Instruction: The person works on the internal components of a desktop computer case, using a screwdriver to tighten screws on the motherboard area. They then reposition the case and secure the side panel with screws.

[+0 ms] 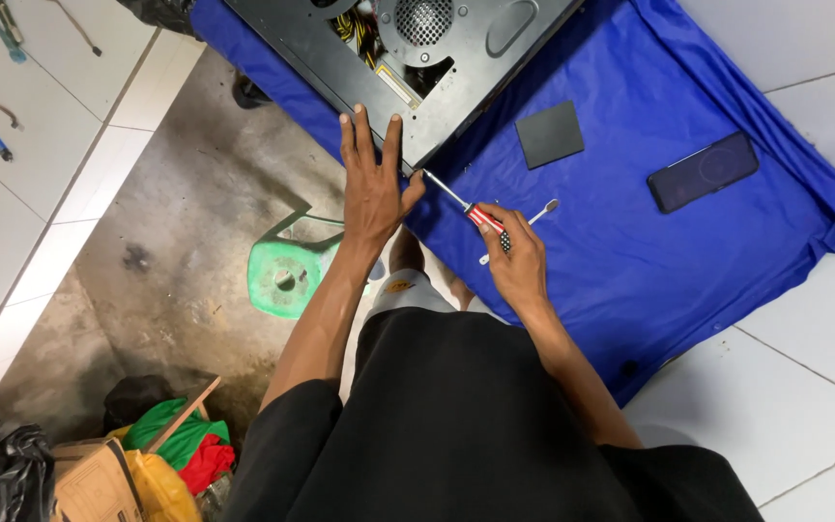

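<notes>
Right hand (516, 259): closed round the red handle of a screwdriver (466, 206), tip at the near edge of the case (340, 58).
Left hand (371, 184): flat, fingers spread, pressing that edge.
Case: black, on a blue cloth (649, 261).
Right of it: toothbrush (533, 220), dark square pad (550, 133), phone (703, 171).
Left: green stool (287, 275).

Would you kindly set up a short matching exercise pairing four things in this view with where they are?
1. screwdriver
2. left hand
3. phone
4. green stool

a. flat against the black computer case
b. on the grey floor, left of the arms
c. in the right hand
d. on the blue cloth, far right

Pairs: 1-c, 2-a, 3-d, 4-b
</notes>
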